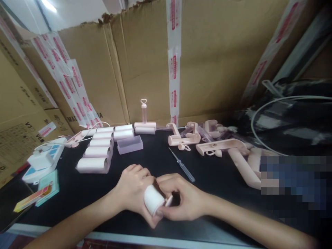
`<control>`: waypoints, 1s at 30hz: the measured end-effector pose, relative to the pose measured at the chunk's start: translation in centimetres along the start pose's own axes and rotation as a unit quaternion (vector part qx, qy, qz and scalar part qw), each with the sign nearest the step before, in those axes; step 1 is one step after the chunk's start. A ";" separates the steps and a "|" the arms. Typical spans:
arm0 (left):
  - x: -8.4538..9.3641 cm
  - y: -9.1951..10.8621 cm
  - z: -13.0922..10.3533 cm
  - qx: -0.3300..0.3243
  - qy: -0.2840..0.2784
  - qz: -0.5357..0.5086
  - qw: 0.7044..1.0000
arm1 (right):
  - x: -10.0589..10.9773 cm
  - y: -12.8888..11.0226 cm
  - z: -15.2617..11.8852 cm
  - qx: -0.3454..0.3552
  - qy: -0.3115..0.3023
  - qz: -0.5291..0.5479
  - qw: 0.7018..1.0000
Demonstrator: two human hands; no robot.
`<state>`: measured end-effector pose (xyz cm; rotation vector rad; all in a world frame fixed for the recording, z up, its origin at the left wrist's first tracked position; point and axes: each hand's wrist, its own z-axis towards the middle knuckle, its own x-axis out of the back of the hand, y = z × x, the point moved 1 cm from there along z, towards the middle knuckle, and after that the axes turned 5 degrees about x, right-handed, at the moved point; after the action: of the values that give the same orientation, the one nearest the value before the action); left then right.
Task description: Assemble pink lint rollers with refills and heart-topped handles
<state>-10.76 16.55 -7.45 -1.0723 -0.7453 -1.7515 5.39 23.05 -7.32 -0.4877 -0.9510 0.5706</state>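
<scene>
My left hand (pixel 137 193) is wrapped round a white lint roller roll (pixel 153 200), held low over the front of the table. At the right end of this roll, the fingers of my right hand (pixel 181 199) close on a small pale part (pixel 169 201). My fingers hide much of that part, so its exact shape is unclear. Beyond my hands lie a clear-handled screwdriver (pixel 184 168) and an open lilac plastic cover (pixel 130 144). An assembled pink lint roller with a heart-shaped loop (pixel 144 125) stands at the back.
Several white rolls in lilac covers (pixel 93 163) line the left side. Pink roller frames and handles (pixel 220 145) are heaped at right. A power strip (pixel 45 162), a teal box (pixel 48 188) and a yellow knife-like tool (pixel 32 199) lie far left. Cardboard (pixel 145 69) walls the back.
</scene>
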 end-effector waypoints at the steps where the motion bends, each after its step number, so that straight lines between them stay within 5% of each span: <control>1: 0.0 0.0 0.0 -0.001 -0.004 -0.003 1.000 | 0.0 0.0 0.0 0.003 0.000 -0.001 1.000; 12: -0.3 0.1 -0.3 -0.002 -0.002 -0.017 1.000 | -0.3 -0.5 -0.1 0.036 -0.014 -0.068 0.997; 16: 0.4 -0.3 0.0 0.031 -0.011 -0.038 0.999 | 0.7 -1.2 -0.1 0.016 -0.043 -0.136 0.990; 18: 1.2 -0.8 0.3 0.074 -0.013 -0.116 0.990 | 1.8 -1.6 0.0 -0.001 -0.011 -0.162 0.987; 20: 1.8 -1.3 0.6 0.132 -0.025 -0.288 0.948 | 2.7 -1.9 0.0 -0.019 0.058 -0.138 0.989; 24: 1.5 -1.1 0.6 0.224 -0.042 -0.649 0.725 | 2.7 -1.9 0.4 -0.084 0.104 0.007 0.991; 26: 0.6 -0.5 0.5 0.239 -0.054 -0.713 0.657 | 1.8 -1.7 0.6 -0.116 0.082 0.043 0.989; 28: 0.1 -0.1 0.6 0.218 -0.064 -0.724 0.652 | 0.9 -1.4 0.9 -0.138 0.087 0.064 0.985; 30: 0.2 -0.4 0.9 0.181 -0.035 -0.672 0.718 | 0.7 -1.0 1.0 -0.139 0.121 0.088 0.979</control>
<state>-10.84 17.41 -6.84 -0.1684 -2.1668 -2.4834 5.04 22.91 -5.78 -0.8787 -0.7599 0.5252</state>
